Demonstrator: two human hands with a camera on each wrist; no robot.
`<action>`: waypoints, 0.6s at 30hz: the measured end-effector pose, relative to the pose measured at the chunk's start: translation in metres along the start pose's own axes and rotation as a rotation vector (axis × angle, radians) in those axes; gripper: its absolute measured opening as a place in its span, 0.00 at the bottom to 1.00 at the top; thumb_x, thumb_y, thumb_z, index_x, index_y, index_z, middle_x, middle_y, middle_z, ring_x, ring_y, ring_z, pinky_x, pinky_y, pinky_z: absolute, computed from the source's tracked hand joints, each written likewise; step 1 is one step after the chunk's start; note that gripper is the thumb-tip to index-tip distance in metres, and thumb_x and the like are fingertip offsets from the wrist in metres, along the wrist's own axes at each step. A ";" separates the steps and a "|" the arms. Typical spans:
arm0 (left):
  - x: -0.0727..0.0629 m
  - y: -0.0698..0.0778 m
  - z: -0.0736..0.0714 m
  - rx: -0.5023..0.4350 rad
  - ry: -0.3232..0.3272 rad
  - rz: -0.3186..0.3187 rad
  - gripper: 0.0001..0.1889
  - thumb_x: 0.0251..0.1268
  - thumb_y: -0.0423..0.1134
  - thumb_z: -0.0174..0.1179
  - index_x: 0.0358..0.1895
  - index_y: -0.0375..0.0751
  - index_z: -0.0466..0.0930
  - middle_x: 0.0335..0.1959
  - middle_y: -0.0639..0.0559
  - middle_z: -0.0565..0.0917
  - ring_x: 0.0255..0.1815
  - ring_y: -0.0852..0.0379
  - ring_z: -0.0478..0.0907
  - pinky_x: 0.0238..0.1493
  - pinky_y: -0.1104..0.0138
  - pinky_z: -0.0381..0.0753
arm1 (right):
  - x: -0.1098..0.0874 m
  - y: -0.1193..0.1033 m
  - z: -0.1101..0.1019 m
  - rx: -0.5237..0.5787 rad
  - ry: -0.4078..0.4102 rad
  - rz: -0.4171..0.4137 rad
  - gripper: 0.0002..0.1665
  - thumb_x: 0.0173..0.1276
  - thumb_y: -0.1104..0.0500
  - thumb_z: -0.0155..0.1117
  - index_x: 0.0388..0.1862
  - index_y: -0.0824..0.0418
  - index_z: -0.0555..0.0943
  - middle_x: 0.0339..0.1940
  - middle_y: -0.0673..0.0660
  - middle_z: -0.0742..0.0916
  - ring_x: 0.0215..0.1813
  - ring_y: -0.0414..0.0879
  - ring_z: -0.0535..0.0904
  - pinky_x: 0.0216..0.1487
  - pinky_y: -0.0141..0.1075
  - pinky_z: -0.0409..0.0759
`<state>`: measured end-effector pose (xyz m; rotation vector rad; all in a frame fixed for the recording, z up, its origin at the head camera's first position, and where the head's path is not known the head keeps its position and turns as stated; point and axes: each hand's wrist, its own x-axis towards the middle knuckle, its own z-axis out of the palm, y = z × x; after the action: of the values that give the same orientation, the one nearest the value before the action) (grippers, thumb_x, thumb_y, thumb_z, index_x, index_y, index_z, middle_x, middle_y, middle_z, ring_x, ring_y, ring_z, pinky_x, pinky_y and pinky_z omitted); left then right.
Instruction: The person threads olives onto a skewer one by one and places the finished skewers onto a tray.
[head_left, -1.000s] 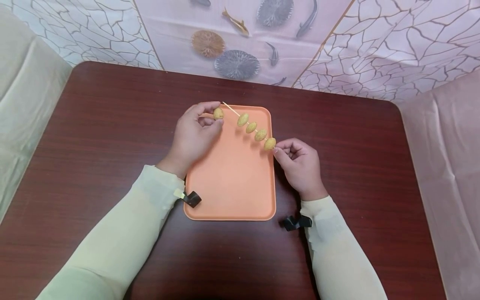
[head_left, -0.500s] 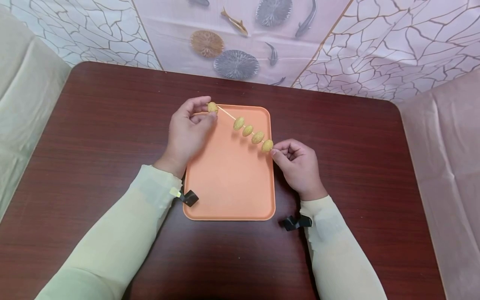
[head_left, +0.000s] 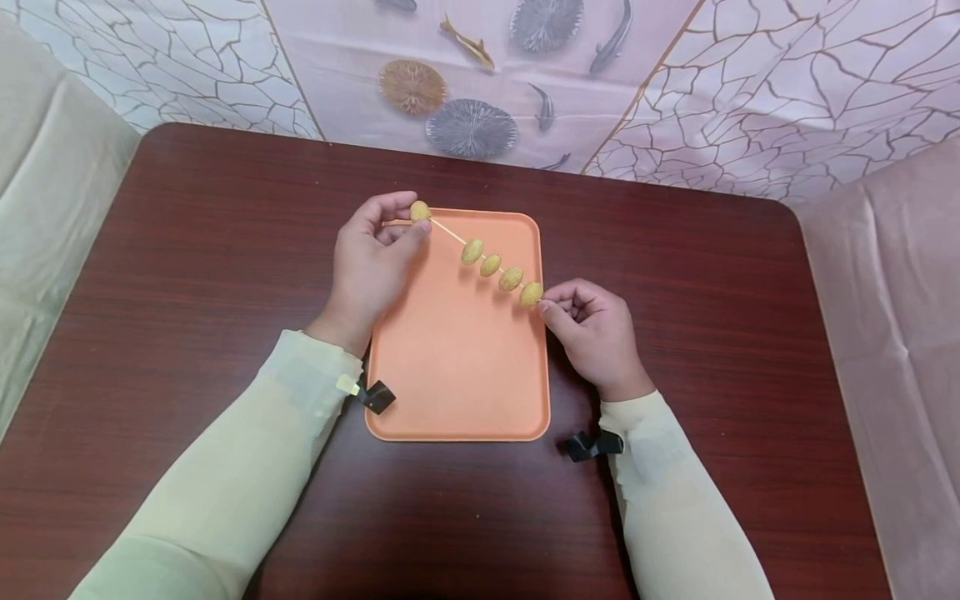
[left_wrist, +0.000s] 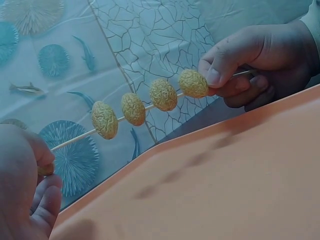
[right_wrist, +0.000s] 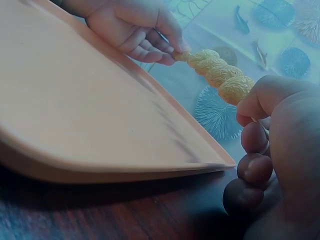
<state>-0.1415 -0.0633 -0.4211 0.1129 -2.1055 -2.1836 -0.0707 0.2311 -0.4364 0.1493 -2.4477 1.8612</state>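
Note:
A thin wooden skewer slants across above the orange tray, carrying several wrinkled, yellow, egg-shaped pieces that look like dried fruit. At its lower right end my right hand pinches the skewer between thumb and forefinger, right behind the last piece; the skewer's butt shows past the fingers in the left wrist view. My left hand pinches another wrinkled yellow piece at the upper left end, where the skewer runs into it. A bare length of skewer lies between this piece and the others.
The tray lies on a dark reddish-brown table under both hands. Behind the table hangs a patterned cloth with fish and round leaf prints. A black camera mount on the left wrist overhangs the tray's edge.
The left hand has carried its yellow piece up and left onto the skewer tip, which was free beside it a second ago. The right hand and skewer have shifted slightly left and down.

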 end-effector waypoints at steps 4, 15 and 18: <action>-0.001 0.001 0.000 -0.003 0.007 0.004 0.21 0.73 0.31 0.75 0.66 0.41 0.87 0.54 0.50 0.88 0.46 0.61 0.91 0.50 0.74 0.90 | 0.000 0.001 0.000 -0.006 -0.007 -0.006 0.05 0.76 0.65 0.76 0.41 0.68 0.91 0.30 0.45 0.90 0.29 0.36 0.82 0.32 0.26 0.82; -0.007 -0.001 0.002 0.151 0.043 0.150 0.16 0.71 0.33 0.78 0.60 0.39 0.92 0.53 0.48 0.86 0.47 0.59 0.84 0.51 0.75 0.87 | 0.000 0.000 0.000 -0.031 -0.015 -0.012 0.06 0.76 0.64 0.75 0.42 0.69 0.91 0.29 0.45 0.90 0.29 0.36 0.81 0.31 0.26 0.81; -0.007 -0.002 0.003 0.182 0.049 0.197 0.15 0.70 0.33 0.79 0.58 0.39 0.93 0.52 0.46 0.86 0.45 0.60 0.84 0.50 0.75 0.87 | 0.000 0.000 0.000 -0.047 -0.012 -0.010 0.04 0.75 0.65 0.76 0.41 0.67 0.92 0.29 0.45 0.90 0.28 0.36 0.81 0.31 0.25 0.81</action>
<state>-0.1345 -0.0597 -0.4234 -0.0258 -2.1817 -1.8606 -0.0704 0.2309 -0.4363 0.1705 -2.4915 1.8027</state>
